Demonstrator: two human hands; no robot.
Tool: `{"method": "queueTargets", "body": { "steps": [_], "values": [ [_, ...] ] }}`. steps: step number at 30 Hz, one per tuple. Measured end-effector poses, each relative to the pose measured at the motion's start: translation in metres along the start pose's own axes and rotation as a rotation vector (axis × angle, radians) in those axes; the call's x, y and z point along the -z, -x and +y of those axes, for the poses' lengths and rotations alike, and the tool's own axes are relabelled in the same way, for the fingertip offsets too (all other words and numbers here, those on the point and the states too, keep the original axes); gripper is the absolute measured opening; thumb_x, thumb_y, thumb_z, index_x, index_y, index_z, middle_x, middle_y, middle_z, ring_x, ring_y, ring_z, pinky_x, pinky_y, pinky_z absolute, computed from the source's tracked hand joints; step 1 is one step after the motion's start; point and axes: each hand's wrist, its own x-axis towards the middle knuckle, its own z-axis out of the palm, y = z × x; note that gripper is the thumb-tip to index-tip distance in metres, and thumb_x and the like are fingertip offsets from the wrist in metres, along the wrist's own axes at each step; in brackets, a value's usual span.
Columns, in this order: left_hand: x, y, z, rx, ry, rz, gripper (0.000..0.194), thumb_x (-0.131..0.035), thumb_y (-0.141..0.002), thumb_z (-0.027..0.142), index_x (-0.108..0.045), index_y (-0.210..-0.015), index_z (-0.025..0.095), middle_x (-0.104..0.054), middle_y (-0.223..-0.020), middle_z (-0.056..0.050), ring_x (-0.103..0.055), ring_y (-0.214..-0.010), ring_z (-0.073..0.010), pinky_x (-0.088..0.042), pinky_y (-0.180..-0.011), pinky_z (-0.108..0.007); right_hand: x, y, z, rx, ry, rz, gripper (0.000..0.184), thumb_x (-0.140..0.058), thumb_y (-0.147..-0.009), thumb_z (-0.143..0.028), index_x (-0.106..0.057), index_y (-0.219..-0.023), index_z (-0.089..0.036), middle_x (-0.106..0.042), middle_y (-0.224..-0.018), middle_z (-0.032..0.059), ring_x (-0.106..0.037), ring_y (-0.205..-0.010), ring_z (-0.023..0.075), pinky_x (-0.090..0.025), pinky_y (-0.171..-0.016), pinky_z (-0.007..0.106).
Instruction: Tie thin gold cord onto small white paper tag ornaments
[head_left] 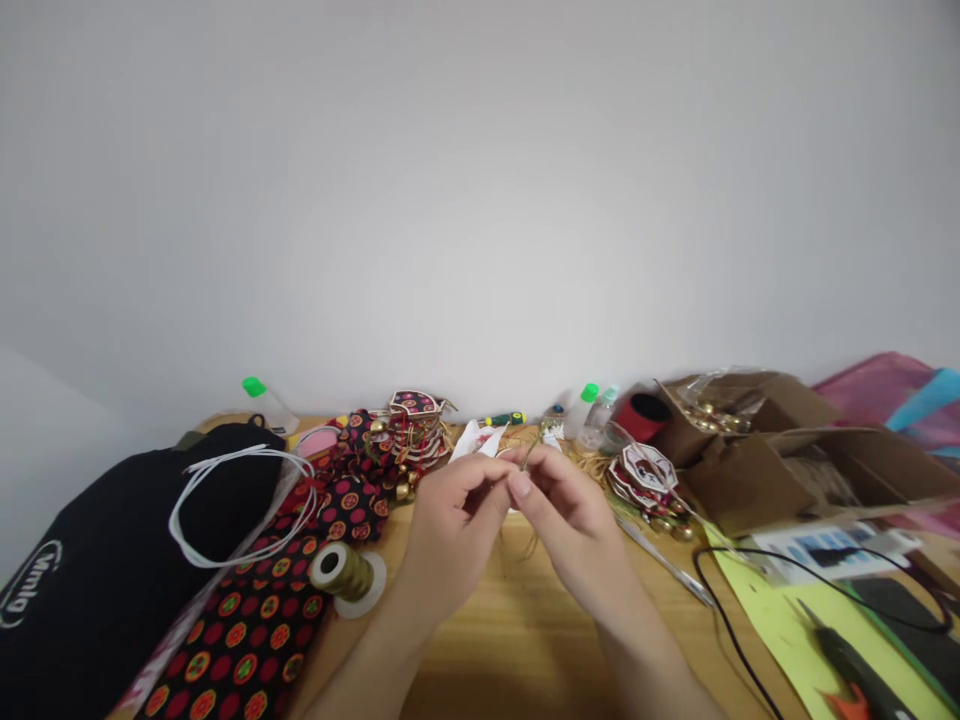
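Over the middle of the table, my left hand (454, 525) and my right hand (581, 530) meet at their fingertips. Both are closed in a pinch on a thin olive-green cord (532, 545). Part of the cord stands up above the fingertips, and a loose length hangs down between the hands. My fingers hide the exact spot where it is gripped. A spool of olive thread (351, 575) stands left of my left wrist. Just behind my hands lie white pieces (471, 438) that I cannot make out fully.
Dark patterned fabric (247, 640), a coil of white cord (180, 530) and a black bag (112, 540) fill the left. Layered ornaments with bells (416, 425) lie behind. On the right are ornaments (649, 470), tweezers (667, 560), cardboard boxes (750, 485) and a black cable (724, 610).
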Motion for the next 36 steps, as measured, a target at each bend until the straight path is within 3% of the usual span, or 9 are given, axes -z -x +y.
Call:
{"method": "queueTargets", "body": {
  "steps": [4, 7, 17, 31, 36],
  "values": [
    [-0.0003, -0.0004, 0.0002, -0.037, -0.024, 0.004, 0.019, -0.058, -0.085, 0.016, -0.067, -0.069, 0.015, -0.068, -0.066, 0.0, -0.06, -0.064, -0.0118, -0.045, -0.062, -0.019, -0.0017, -0.0018, 0.0016, 0.099, 0.054, 0.183, 0.009, -0.066, -0.084, -0.024, -0.07, -0.077, -0.021, -0.064, -0.07, -0.0006, -0.057, -0.065, 0.0124, -0.046, -0.06, 0.022],
    [-0.0002, -0.0006, 0.0017, -0.059, -0.034, 0.003, 0.019, -0.059, -0.085, 0.014, -0.067, -0.068, 0.015, -0.067, -0.065, 0.001, -0.059, -0.062, -0.0106, -0.044, -0.061, -0.018, -0.0006, -0.0027, 0.0005, 0.092, -0.057, 0.221, 0.004, -0.07, -0.079, -0.019, -0.072, -0.077, -0.022, -0.067, -0.065, -0.0017, -0.059, -0.058, 0.011, -0.047, -0.055, 0.02],
    [-0.0052, 0.0021, 0.0056, -0.017, 0.003, -0.015, 0.019, -0.059, -0.082, 0.013, -0.066, -0.065, 0.015, -0.064, -0.061, 0.001, -0.055, -0.057, -0.0099, -0.042, -0.055, -0.018, 0.0003, -0.0021, 0.003, 0.016, -0.224, 0.217, 0.011, -0.071, -0.081, -0.02, -0.07, -0.07, -0.019, -0.061, -0.056, -0.0036, -0.052, -0.051, 0.0072, -0.043, -0.051, 0.017],
    [-0.0081, 0.0033, 0.0071, 0.009, 0.122, -0.012, 0.016, -0.061, -0.08, 0.013, -0.069, -0.067, 0.015, -0.067, -0.06, 0.001, -0.057, -0.056, -0.009, -0.045, -0.054, -0.016, 0.0011, 0.0002, 0.0007, -0.1, -0.467, 0.095, 0.022, -0.073, -0.081, -0.034, -0.064, -0.07, -0.017, -0.042, -0.046, -0.0095, -0.023, -0.04, 0.0029, -0.022, -0.042, 0.017],
    [-0.006, 0.0052, 0.0085, 0.017, 0.155, -0.022, 0.016, -0.062, -0.08, 0.012, -0.07, -0.067, 0.016, -0.068, -0.06, 0.002, -0.058, -0.055, -0.0086, -0.045, -0.054, -0.015, 0.004, -0.0005, -0.0005, -0.15, -0.5, 0.061, 0.026, -0.074, -0.079, -0.036, -0.06, -0.068, -0.017, -0.036, -0.043, -0.0112, -0.019, -0.038, 0.0029, -0.014, -0.04, 0.019]
  ]
}}
